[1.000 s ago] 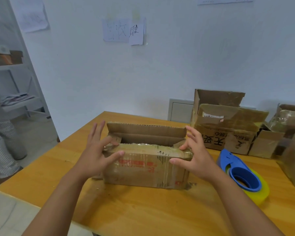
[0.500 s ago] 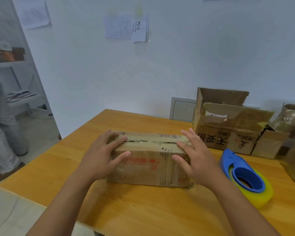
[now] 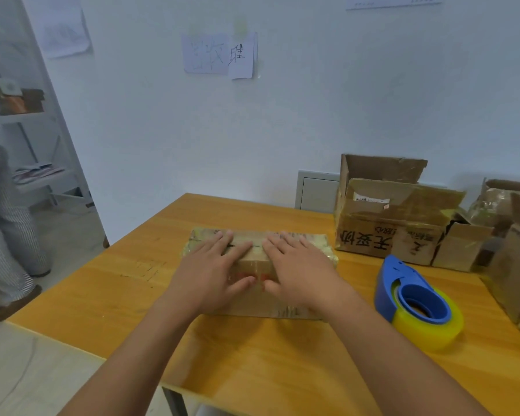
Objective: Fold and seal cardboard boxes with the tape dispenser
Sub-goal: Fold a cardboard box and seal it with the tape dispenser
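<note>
I have both palms flat on the closed flaps of the cardboard box (image 3: pixel 254 283); my left hand (image 3: pixel 210 274) and right hand (image 3: pixel 297 273) lie side by side with fingers straight and spread, so neither grip closes on anything, they only press. The box sits on the tabletop (image 3: pixel 108 283) directly under my palms, its long side running left to right; the seam where the flaps meet shows as a dark line just ahead of my left fingertips.

To do this step well I judge I should keep one palm pressing over the seam so the flaps stay level and butted; the right hand is the one to free, since the tape dispenser (image 3: pixel 415 301) lies just right of my right wrist, blue body and yellowish roll resting on the tabletop, apart from the box; lifting both palms at once could let the flaps spring up.

For room: the near tabletop edge runs beneath my forearms; left of the left hand there is bare wood out to the left edge; right of the dispenser a stack of cartons (image 3: pixel 517 259) crowds the path; beyond my right fingertips stands an open box (image 3: pixel 394 217) with black lettering, near the pressed box's far right corner; farthest, at the left, a person (image 3: pixel 6 223) stands by a shelf (image 3: pixel 36 178).
</note>
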A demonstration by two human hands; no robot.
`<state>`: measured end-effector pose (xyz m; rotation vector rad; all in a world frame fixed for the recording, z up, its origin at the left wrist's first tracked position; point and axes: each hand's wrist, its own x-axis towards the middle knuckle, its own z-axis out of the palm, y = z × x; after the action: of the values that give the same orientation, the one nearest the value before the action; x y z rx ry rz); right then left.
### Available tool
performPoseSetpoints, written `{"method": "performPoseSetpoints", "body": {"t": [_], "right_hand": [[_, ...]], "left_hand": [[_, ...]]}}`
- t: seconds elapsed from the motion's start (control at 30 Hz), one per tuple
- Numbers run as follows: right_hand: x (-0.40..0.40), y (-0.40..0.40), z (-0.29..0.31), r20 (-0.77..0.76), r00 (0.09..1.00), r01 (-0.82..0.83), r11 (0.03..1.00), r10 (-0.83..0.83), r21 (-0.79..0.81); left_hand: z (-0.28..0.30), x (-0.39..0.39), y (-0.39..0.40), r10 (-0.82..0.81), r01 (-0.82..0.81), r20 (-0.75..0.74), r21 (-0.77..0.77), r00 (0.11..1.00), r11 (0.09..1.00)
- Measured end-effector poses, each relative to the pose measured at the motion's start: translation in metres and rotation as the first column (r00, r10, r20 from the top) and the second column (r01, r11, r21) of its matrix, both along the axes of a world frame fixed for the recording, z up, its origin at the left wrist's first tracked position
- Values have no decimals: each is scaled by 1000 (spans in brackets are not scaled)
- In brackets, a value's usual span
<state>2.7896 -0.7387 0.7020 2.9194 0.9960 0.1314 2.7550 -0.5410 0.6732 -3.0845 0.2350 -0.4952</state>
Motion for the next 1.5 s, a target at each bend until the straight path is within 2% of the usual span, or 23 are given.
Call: {"method": "performPoseSetpoints", "body": {"t": [0.2, 0.37, 0.5, 0.57, 0.63, 0.67, 0.73, 0.8, 0.83, 0.9, 1.0, 1.1, 1.13, 1.2, 1.23, 1.3, 1.4, 1.5], "right_hand": [[-1, 12, -1, -20, 999, -32, 999, 32, 7], [-7, -19, -17, 97, 965, 236, 967, -245, 95], [-7, -35, -20, 23, 983, 173, 960, -183, 220], [-9, -51, -17, -4, 965, 245, 891, -264, 383], [-12, -77, -21, -18, 891, 402, 768, -454, 498], [-14, -91, -24, -14, 826, 500, 721, -564, 480], [-18, -114, -34, -33, 694, 693, 654, -719, 304], [-17, -126, -45, -123, 621, 784, 610, -774, 113], [-15, -129, -51, -164, 609, 792, 606, -776, 72], [-11, -133, -58, -199, 624, 781, 616, -756, 108], [-12, -134, -55, -208, 686, 726, 638, -698, 256], [-26, -132, -43, -199, 791, 589, 635, -578, 499], [-30, -131, -39, -211, 823, 534, 592, -527, 604], [-35, -128, -32, -280, 861, 460, 416, -424, 785], [-37, -127, -30, -310, 871, 440, 323, -382, 838], [-40, -124, -31, -341, 882, 420, 215, -326, 881], [-43, -125, -41, -363, 881, 425, 173, -304, 888], [-40, -133, -46, -328, 866, 430, 228, -378, 873]], "left_hand": [[2, 3, 2, 27, -27, -59, 7, 998, 1000], [2, 1, 5, 128, -128, -50, 6, 991, 992], [5, 0, 1, 146, -146, -97, 3, 985, 989], [6, -1, 1, 146, -147, -99, -6, 984, 989], [6, -1, 0, 159, -161, -99, -15, 982, 987], [6, -1, -1, 168, -171, -104, -22, 980, 985], [7, -1, -3, 178, -184, -123, -41, 976, 982], [8, -1, -4, 174, -182, -132, -51, 976, 982], [9, -2, -4, 168, -175, -125, -49, 978, 983], [7, -2, -3, 153, -159, -104, -50, 983, 986], [7, -3, -1, 137, -145, -100, -76, 985, 986], [9, -2, -2, 140, -150, -109, -86, 984, 985], [9, -2, -2, 141, -150, -107, -88, 984, 985], [8, -3, -3, 139, -148, -97, -89, 985, 985], [8, -3, -3, 139, -147, -91, -90, 986, 985], [7, -4, -2, 141, -148, -79, -87, 987, 985], [6, -5, -2, 141, -146, -68, -84, 988, 986], [5, -5, -3, 137, -142, -57, -91, 989, 986]]}}
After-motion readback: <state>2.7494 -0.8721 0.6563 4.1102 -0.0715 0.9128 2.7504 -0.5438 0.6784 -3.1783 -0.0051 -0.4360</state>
